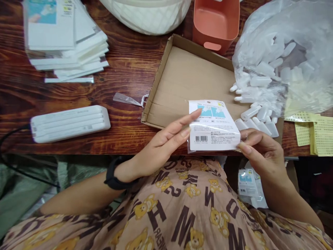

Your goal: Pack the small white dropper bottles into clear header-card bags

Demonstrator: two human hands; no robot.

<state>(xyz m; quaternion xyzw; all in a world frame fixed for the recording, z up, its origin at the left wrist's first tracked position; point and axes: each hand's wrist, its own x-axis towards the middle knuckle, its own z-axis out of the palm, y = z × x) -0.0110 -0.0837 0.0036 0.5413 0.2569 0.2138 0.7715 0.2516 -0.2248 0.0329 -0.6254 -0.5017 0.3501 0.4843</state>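
Observation:
A clear plastic packet (pixel 212 133) with a white printed card, blue pictures and a barcode is tilted in front of me, over the near side of a cardboard tray (pixel 187 76). My right hand (pixel 262 151) pinches its lower right corner between thumb and fingers. At the packet's left edge is my left hand (pixel 163 140), its fingers stretched out, one fingertip lying over the card. Just beyond my right hand, several small translucent white plastic pieces (pixel 256 126) with rounded tips lie on the tray's right side. Whatever is inside the packet is hidden by the card.
A large clear bag (pixel 293 34) of similar pieces stands at right, beside yellow sticker sheets (pixel 322 133). Stacked packets (pixel 54 34) and a white block-shaped device (pixel 70 123) with a cable are at left. A coral bin (pixel 215 21) and white basket (pixel 148 15) stand behind. Another packet (pixel 248 184) sits below the table edge.

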